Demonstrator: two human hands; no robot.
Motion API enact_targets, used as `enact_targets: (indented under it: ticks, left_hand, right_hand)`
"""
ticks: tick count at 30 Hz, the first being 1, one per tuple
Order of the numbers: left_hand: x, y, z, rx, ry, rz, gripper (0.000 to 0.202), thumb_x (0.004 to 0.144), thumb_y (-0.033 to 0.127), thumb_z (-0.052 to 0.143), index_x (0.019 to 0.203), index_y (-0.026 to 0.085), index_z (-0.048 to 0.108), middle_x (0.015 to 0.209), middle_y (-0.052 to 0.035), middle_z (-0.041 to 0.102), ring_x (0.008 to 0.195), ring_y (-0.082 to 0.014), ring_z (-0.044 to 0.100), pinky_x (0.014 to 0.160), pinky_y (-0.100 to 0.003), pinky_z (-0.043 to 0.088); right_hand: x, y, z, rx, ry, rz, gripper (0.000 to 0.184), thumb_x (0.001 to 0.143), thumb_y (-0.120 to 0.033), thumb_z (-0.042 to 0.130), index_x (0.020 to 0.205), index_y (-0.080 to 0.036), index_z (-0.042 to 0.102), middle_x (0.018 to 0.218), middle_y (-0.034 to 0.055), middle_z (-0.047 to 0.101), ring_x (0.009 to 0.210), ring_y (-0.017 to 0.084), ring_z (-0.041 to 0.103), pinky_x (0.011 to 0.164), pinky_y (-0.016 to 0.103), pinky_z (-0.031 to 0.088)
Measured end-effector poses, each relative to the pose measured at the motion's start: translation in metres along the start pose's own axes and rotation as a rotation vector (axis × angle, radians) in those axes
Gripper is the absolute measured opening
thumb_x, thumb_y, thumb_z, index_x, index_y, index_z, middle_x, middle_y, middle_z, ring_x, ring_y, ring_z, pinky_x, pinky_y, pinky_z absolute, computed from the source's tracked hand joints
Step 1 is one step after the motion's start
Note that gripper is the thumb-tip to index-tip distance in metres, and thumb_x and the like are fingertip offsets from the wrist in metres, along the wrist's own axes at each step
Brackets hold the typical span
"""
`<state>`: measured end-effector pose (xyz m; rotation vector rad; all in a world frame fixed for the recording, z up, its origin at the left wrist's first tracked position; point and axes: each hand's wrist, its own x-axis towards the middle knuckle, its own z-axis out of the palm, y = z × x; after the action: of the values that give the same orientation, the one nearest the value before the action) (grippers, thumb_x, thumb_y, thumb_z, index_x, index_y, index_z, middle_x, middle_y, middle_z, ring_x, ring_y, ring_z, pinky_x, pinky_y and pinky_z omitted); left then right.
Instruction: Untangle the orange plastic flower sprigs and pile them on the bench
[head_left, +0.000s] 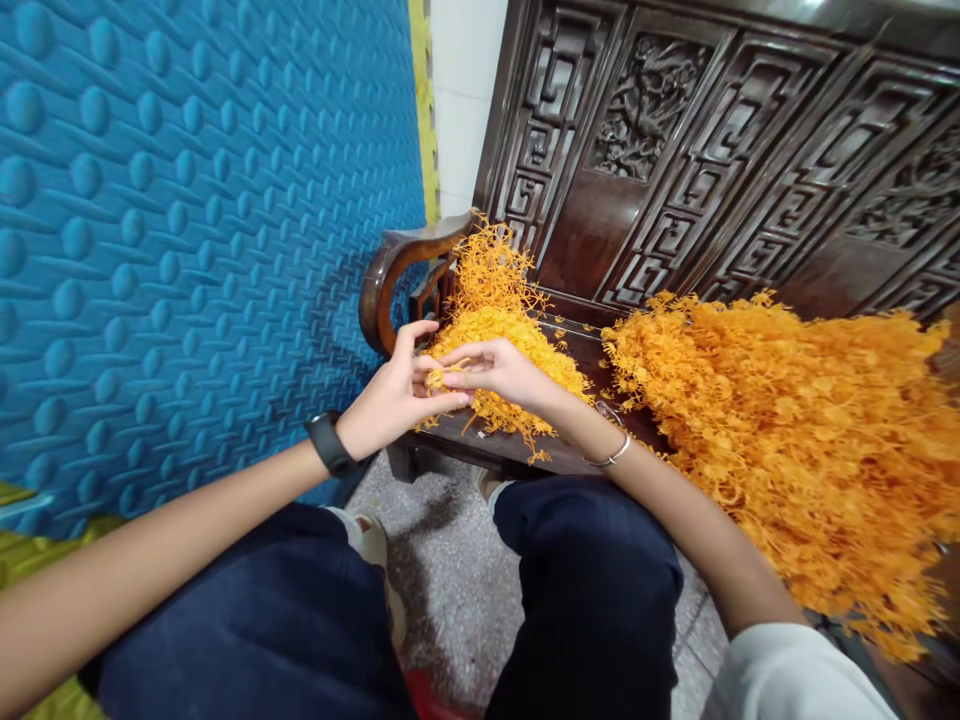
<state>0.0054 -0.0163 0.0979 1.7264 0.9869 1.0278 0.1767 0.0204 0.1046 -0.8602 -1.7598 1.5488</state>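
Observation:
My left hand (394, 390) and my right hand (499, 372) meet over the front edge of a dark carved wooden bench (585, 345). Both pinch a small orange plastic sprig (442, 378) between their fingertips. Just behind the hands lies a small pile of orange sprigs (517, 340), topped by a taller tuft leaning on the armrest. A black watch sits on my left wrist and a thin silver bangle on my right wrist.
A large heap of orange sprigs (810, 440) covers the bench seat on the right. A blue embossed foam wall (187, 230) stands at the left. My knees in dark trousers are below, above a speckled grey floor (457, 580). The curved wooden armrest (394, 270) is beside my left hand.

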Motion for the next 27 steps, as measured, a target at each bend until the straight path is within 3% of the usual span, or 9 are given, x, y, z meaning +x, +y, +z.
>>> enact_targets:
  ticks: [3, 6, 8, 11, 14, 16, 19, 22, 27]
  left_hand:
    - [0.004, -0.007, -0.008, 0.104, 0.168, 0.057, 0.083, 0.059, 0.037, 0.077, 0.123, 0.022, 0.027, 0.098, -0.0025, 0.055, 0.077, -0.0136, 0.060, 0.071, -0.030, 0.050]
    - [0.006, -0.015, -0.021, 0.233, 0.325, 0.048, 0.062, 0.060, 0.047, 0.073, 0.107, 0.019, 0.043, 0.104, -0.0054, 0.054, 0.092, -0.0178, 0.056, 0.080, -0.033, 0.046]
    - [0.006, -0.020, -0.027, 0.218, 0.359, -0.031, 0.049, 0.069, 0.056, 0.063, 0.094, 0.017, 0.049, 0.095, -0.0055, 0.058, 0.090, -0.0183, 0.056, 0.080, -0.033, 0.044]
    - [0.002, -0.022, -0.027, 0.024, 0.177, -0.215, 0.059, 0.076, 0.070, 0.039, 0.085, 0.014, 0.056, 0.085, -0.0083, 0.063, 0.079, -0.0187, 0.059, 0.072, -0.032, 0.046]
    - [-0.004, -0.017, -0.021, -0.094, 0.006, -0.199, 0.063, 0.078, 0.070, 0.037, 0.092, 0.014, 0.062, 0.097, -0.0118, 0.066, 0.090, -0.0207, 0.060, 0.077, -0.032, 0.046]
    - [-0.007, -0.010, -0.019, -0.090, 0.010, -0.096, 0.052, 0.079, 0.062, 0.048, 0.098, 0.016, 0.062, 0.105, -0.0097, 0.065, 0.100, -0.0203, 0.058, 0.084, -0.031, 0.044]
    - [-0.008, 0.000, -0.019, -0.058, 0.062, 0.000, 0.037, 0.081, 0.050, 0.055, 0.096, 0.017, 0.064, 0.101, -0.0058, 0.066, 0.099, -0.0181, 0.057, 0.088, -0.028, 0.042]
    - [-0.008, 0.005, -0.019, -0.001, 0.068, 0.028, 0.029, 0.081, 0.043, 0.056, 0.087, 0.016, 0.065, 0.090, -0.0045, 0.066, 0.088, -0.0164, 0.058, 0.082, -0.027, 0.044]
    - [-0.007, 0.002, -0.015, 0.118, 0.031, 0.003, 0.032, 0.079, 0.046, 0.055, 0.073, 0.015, 0.057, 0.065, 0.0000, 0.058, 0.060, -0.0120, 0.052, 0.058, -0.024, 0.042]
  right_hand:
    - [-0.006, -0.002, -0.002, 0.021, 0.069, 0.020, 0.028, 0.062, -0.031, 0.078, 0.080, -0.014, 0.067, 0.062, 0.0006, 0.067, 0.052, 0.011, 0.060, 0.053, 0.025, 0.051]
    - [-0.012, -0.005, -0.006, 0.056, 0.211, -0.052, 0.027, 0.061, -0.033, 0.078, 0.075, -0.014, 0.066, 0.064, 0.0012, 0.068, 0.053, 0.011, 0.062, 0.053, 0.024, 0.052]
    - [-0.016, -0.006, -0.007, 0.074, 0.318, -0.120, 0.024, 0.063, -0.033, 0.077, 0.074, -0.014, 0.065, 0.066, 0.0018, 0.069, 0.056, 0.011, 0.064, 0.056, 0.024, 0.053]
    - [-0.020, -0.007, -0.006, 0.060, 0.357, -0.140, 0.023, 0.066, -0.033, 0.075, 0.075, -0.015, 0.066, 0.070, 0.0031, 0.069, 0.060, 0.012, 0.065, 0.061, 0.027, 0.055]
    - [-0.023, -0.008, 0.002, 0.033, 0.227, -0.066, 0.025, 0.065, -0.034, 0.076, 0.078, -0.015, 0.066, 0.073, 0.0033, 0.069, 0.065, 0.014, 0.067, 0.065, 0.028, 0.056]
    - [-0.024, -0.008, 0.010, 0.025, 0.094, -0.016, 0.025, 0.067, -0.036, 0.074, 0.079, -0.015, 0.066, 0.074, 0.0028, 0.069, 0.068, 0.014, 0.067, 0.068, 0.028, 0.055]
    - [-0.027, -0.009, 0.022, -0.040, -0.045, 0.014, 0.022, 0.073, -0.037, 0.069, 0.074, -0.015, 0.065, 0.073, 0.0020, 0.067, 0.067, 0.011, 0.065, 0.066, 0.025, 0.052]
    - [-0.029, -0.008, 0.030, -0.152, -0.012, -0.019, 0.025, 0.078, -0.039, 0.064, 0.071, -0.015, 0.063, 0.067, -0.0006, 0.063, 0.060, 0.008, 0.058, 0.057, 0.021, 0.045]
    - [-0.026, 0.001, 0.035, -0.272, 0.116, -0.019, 0.029, 0.072, -0.042, 0.068, 0.066, -0.015, 0.060, 0.055, -0.0032, 0.055, 0.051, 0.006, 0.048, 0.048, 0.020, 0.034]
